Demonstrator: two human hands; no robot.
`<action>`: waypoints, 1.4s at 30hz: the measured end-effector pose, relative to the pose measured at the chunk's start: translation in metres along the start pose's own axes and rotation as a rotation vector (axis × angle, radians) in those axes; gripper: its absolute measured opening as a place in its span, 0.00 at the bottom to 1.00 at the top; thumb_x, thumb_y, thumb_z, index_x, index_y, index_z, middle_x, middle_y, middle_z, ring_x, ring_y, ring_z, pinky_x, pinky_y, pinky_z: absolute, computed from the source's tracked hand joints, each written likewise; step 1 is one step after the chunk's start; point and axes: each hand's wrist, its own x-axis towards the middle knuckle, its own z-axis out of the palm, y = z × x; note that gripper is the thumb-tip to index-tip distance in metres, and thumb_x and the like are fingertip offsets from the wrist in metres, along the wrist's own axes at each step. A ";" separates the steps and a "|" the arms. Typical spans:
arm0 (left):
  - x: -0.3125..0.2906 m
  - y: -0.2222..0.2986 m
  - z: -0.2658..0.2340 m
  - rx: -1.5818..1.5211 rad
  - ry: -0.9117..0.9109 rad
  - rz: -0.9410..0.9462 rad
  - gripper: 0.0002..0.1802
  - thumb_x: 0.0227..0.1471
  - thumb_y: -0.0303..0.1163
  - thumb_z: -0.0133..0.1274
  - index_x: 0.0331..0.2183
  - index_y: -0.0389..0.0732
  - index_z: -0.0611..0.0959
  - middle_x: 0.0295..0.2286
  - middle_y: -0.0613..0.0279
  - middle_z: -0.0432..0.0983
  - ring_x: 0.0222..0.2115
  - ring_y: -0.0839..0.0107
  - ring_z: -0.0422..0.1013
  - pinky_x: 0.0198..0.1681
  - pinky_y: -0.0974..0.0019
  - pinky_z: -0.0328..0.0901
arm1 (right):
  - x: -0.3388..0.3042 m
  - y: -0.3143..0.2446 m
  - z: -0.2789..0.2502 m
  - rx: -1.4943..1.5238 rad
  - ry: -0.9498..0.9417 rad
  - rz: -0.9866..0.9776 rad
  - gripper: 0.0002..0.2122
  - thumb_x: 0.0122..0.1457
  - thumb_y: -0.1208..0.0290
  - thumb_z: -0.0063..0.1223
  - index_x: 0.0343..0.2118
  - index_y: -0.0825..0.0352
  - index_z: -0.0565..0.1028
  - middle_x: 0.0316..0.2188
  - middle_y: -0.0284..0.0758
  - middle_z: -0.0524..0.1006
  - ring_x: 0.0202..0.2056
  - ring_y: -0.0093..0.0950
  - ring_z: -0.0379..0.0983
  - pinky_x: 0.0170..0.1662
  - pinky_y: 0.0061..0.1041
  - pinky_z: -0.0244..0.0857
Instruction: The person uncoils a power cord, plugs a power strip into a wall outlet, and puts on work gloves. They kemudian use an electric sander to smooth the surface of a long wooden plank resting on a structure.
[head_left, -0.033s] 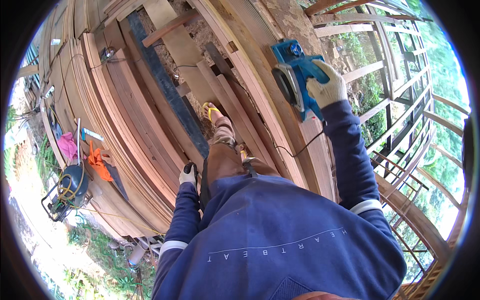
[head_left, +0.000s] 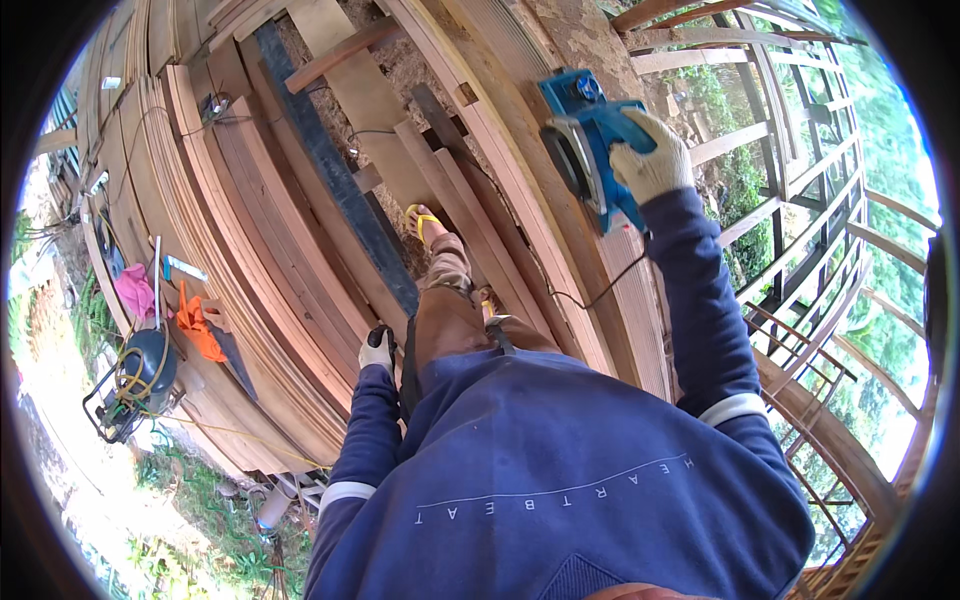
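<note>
My right hand (head_left: 652, 155), in a pale work glove, is closed around the rear handle of a blue electric planer (head_left: 590, 140). The planer rests on a long brown timber (head_left: 590, 225) on my right, its black-and-grey round side facing left. A dark cord (head_left: 605, 295) trails from the tool's back end across the wood. My left hand (head_left: 376, 350), also gloved, hangs low beside my left thigh. Its fingers look curled around something black, too small to make out.
Long boards (head_left: 225, 200) lie stacked to my left, with a dark blue beam (head_left: 330, 150) between the piles. Farther left are an orange cloth (head_left: 198, 322), a pink cloth (head_left: 134, 291) and a compressor-like tank (head_left: 148, 362). A wooden frame (head_left: 790, 160) stands at right. My feet wear yellow flip-flops (head_left: 424, 220).
The planer and my right hand have shifted slightly forward along the timber, away from me. My left hand stays where it was.
</note>
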 end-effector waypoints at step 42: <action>-0.029 0.002 -0.010 0.038 -0.050 0.075 0.11 0.63 0.30 0.59 0.46 0.40 0.87 0.31 0.65 0.83 0.26 0.73 0.77 0.29 0.68 0.71 | -0.187 0.089 -0.066 -0.271 0.052 -0.147 0.26 0.49 0.73 0.63 0.55 0.64 0.77 0.44 0.48 0.82 0.46 0.44 0.82 0.51 0.34 0.75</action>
